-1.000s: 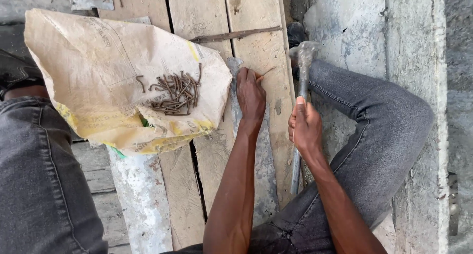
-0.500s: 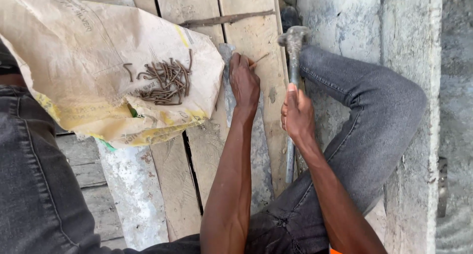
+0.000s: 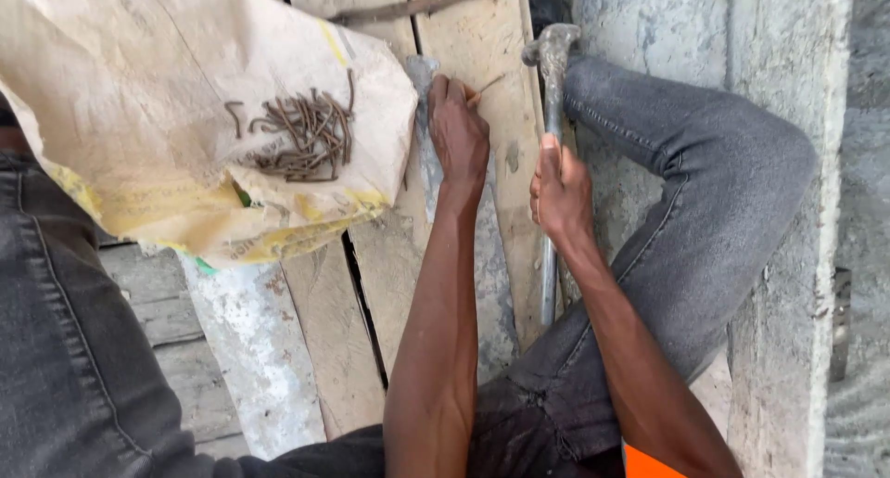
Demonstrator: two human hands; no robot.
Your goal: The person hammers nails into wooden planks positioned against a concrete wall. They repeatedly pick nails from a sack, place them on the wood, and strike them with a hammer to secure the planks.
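Gripping a metal hammer (image 3: 551,79) partway up its shaft with the right hand (image 3: 560,192), fingers wrapped tight round it and thumb laid along the handle; head of the hammer raised near the top of the view, beside the grey-trousered knee (image 3: 705,191). Pinching a nail (image 3: 484,89) between the fingertips of the left hand (image 3: 458,130), point set against a pale wooden plank (image 3: 482,33) — knuckles down on the board, hand just beside a grey strip running along the planks.

Lying to the left on the boards, a crumpled tan paper sack (image 3: 167,98) serving as a tray, with a loose heap of rusty nails (image 3: 301,133) on its upper face, well apart from the pinched nail. Nothing to be made out of what lies inside the sack itself.

Cut off by the frame: lower end of the hammer shaft hidden behind the right wrist and trouser leg, sack's left edge out of view. Rough concrete wall (image 3: 788,255) at right, dark denim (image 3: 65,348) at lower left — hard to tell whose leg.
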